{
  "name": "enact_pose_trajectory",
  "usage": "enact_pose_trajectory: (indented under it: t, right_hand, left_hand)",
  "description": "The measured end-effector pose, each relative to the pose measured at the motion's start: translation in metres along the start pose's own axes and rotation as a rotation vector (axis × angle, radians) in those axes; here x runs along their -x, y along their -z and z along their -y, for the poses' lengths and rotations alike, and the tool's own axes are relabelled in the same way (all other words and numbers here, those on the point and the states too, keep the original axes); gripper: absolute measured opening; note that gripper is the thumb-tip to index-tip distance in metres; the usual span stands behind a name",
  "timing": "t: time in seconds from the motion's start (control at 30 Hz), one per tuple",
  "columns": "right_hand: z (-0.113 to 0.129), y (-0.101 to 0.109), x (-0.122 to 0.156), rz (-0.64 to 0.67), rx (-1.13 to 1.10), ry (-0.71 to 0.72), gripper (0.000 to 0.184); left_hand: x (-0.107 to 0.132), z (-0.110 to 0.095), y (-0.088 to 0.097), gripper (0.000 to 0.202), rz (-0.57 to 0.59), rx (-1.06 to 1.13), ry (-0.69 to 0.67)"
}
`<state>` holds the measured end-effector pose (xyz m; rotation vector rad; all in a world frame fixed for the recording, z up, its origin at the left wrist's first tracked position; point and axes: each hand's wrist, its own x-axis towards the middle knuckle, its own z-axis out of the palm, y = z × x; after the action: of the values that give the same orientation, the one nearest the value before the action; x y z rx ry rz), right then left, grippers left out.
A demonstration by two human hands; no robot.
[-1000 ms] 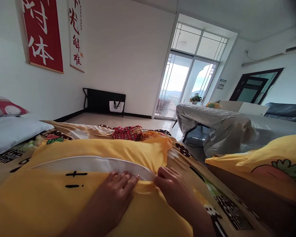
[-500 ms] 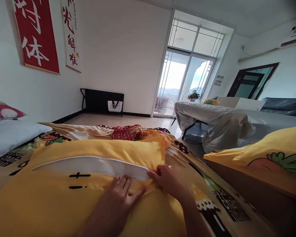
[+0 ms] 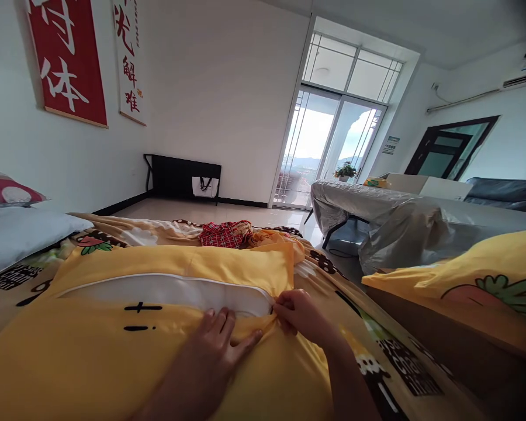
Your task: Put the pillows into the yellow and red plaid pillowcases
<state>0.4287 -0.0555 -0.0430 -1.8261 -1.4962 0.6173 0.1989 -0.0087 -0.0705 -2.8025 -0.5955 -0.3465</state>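
A yellow pillowcase [image 3: 92, 351] lies in front of me with its long zipper opening gaping. Through the gap shows a white pillow [image 3: 158, 289]. My left hand [image 3: 214, 354] rests on the lower edge of the opening, fingers spread and pressing on the fabric. At the right end of the gap, my right hand [image 3: 300, 316] pinches the zipper [image 3: 263, 292], thumb and forefinger together. The zipper pull itself is mostly hidden by those fingers.
A patterned bedspread [image 3: 403, 362] lies underneath. Another white pillow [image 3: 21, 237] is at left, a red plaid cloth [image 3: 225, 234] beyond. At right, a yellow carrot-print pillow [image 3: 477, 275] lies on a brown box [image 3: 421, 327]. A plastic-covered table [image 3: 377, 202] stands behind.
My right hand has shifted slightly right, and its fingers have closed into a tighter pinch at the zipper's end. The left hand has stayed nearly in place.
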Motion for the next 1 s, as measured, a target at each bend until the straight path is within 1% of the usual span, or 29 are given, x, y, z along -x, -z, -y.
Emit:
enact_pose_trajectory:
  t: [0.1,0.23,0.3,0.33,0.4,0.43,0.5,0.53,0.6,0.7,0.77,0.83,0.9,1.0]
  right_hand:
    - [0.0,0.003,-0.001,-0.004,-0.085,0.003,0.02]
    - [-0.004,0.007,-0.002,-0.022,-0.127,0.002,0.022]
    - [-0.007,0.008,-0.004,-0.025,-0.142,0.008,0.021]
    - [-0.009,0.009,-0.005,-0.025,-0.152,0.009,0.02]
    - [-0.013,0.009,-0.008,-0.027,-0.175,0.016,0.018]
    - [-0.014,0.009,-0.008,-0.031,-0.186,0.019,0.017]
    - [-0.014,0.009,-0.009,-0.043,-0.206,0.029,0.017]
    - [-0.013,0.01,-0.008,-0.045,-0.218,0.038,0.018]
    - [-0.01,0.012,-0.006,-0.039,-0.246,0.052,0.021]
    - [-0.005,0.016,-0.002,-0.021,-0.285,0.063,0.026]
    - [-0.004,0.019,-0.001,-0.021,-0.308,0.063,0.026]
    - [-0.005,0.02,-0.002,-0.018,-0.33,0.066,0.024]
    - [-0.006,0.02,-0.003,-0.012,-0.341,0.075,0.024]
    - [-0.009,0.019,-0.004,0.006,-0.35,0.098,0.026]
  left_hand:
    - [-0.003,-0.001,0.004,0.065,0.001,-0.021,0.006]
    - [-0.005,0.0,0.006,0.068,-0.004,0.007,0.021]
    - [-0.008,0.001,0.012,0.065,0.005,0.055,0.049]
    - [-0.012,0.001,0.017,0.059,0.003,0.095,0.073]
    - [-0.024,-0.001,0.031,0.036,-0.03,0.216,0.133]
    - [-0.033,-0.002,0.039,0.029,-0.059,0.286,0.16]
    - [-0.055,-0.006,0.052,0.033,-0.111,0.408,0.18]
    - [-0.067,-0.008,0.057,0.033,-0.113,0.455,0.182]
    - [-0.089,-0.01,0.059,0.03,-0.048,0.5,0.191]
    - [-0.111,-0.012,0.051,0.03,0.088,0.501,0.233]
    - [-0.115,-0.011,0.045,0.03,0.112,0.576,0.227]
    - [-0.115,-0.009,0.043,0.03,0.116,0.732,0.192]
    - [-0.114,-0.007,0.045,0.031,0.13,0.852,0.163]
    - [-0.115,-0.006,0.051,0.034,0.213,0.925,0.18]
